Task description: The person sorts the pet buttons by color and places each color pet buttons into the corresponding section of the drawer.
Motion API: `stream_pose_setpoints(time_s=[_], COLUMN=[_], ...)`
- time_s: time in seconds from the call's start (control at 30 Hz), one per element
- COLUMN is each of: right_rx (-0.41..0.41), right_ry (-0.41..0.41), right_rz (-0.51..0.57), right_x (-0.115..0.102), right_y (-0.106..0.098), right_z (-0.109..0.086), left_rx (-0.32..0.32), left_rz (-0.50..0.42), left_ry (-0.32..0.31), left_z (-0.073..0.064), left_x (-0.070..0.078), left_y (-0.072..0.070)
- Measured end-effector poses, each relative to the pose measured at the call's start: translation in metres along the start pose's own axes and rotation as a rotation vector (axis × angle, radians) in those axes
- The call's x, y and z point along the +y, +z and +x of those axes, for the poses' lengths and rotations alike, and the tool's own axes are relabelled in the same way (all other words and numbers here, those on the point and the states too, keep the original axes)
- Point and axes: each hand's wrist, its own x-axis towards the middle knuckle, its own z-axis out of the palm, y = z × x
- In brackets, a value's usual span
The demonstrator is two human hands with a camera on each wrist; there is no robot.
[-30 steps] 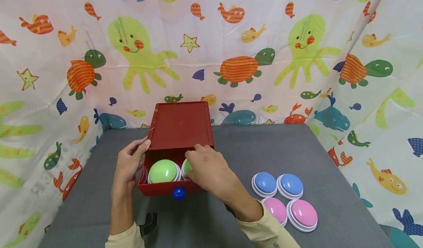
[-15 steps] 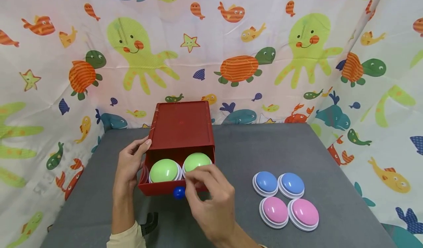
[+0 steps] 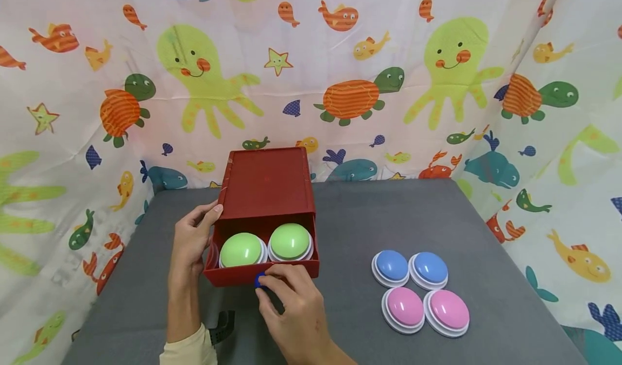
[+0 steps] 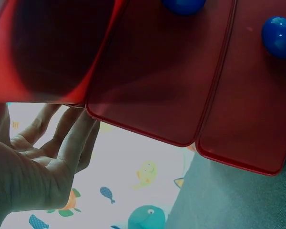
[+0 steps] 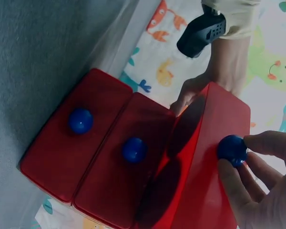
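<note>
Drawer (image 3: pixel 228 276) of the red cabinet (image 3: pixel 266 184), left of centre in the head view, stands pulled out, with the left green dome (image 3: pixel 240 250) and the right green dome (image 3: pixel 290 241) side by side inside. My right hand (image 3: pixel 297 306), at the lower middle, pinches the blue knob (image 5: pixel 232 150) between thumb and fingertips. My left hand (image 3: pixel 191 235) rests at the cabinet's left side, fingers fairly straight, thumb at the front edge.

As I judge it, the green pair is placed but the drawer is not yet closed. Two blue domes (image 3: pixel 428 270) and two pink domes (image 3: pixel 447 309) lie outside at the lower right, on the grey tabletop (image 3: pixel 359 219), well apart from the cabinet. The right wrist view shows a middle drawer (image 5: pixel 119 186) and a bottom drawer (image 5: pixel 76 162), both shut; I cannot see what they hold.

Both green domes rise above the drawer's front wall; I cannot tell whether they clear the opening. A sea-animal curtain (image 3: pixel 311 46) hangs behind.
</note>
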Motion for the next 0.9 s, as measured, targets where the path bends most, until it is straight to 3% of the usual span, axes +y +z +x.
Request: stream_pose_setpoints(time_s=[0.13,0.33,0.57,0.9], right_rx=[0.042,-0.005,0.031,0.027], right_ry=[-0.044,0.031,-0.026,-0.016], right_rz=[-0.002,-0.006,-0.021,-0.012], right_x=[0.003,0.006,0.022,0.038], right_y=[0.002,0.004,0.015,0.027], right_z=[0.003,0.01,0.027,0.045], left_rx=[-0.014,-0.001,-0.017,-0.038], left_rz=[-0.004,0.007,0.026,-0.007], left_ry=[0.005,-0.001,0.001,-0.031], left_z=[0.0,0.0,-0.001,-0.001], left_x=[0.001,0.001,0.002,0.004], left_y=[0.0,0.0,-0.001,-0.002])
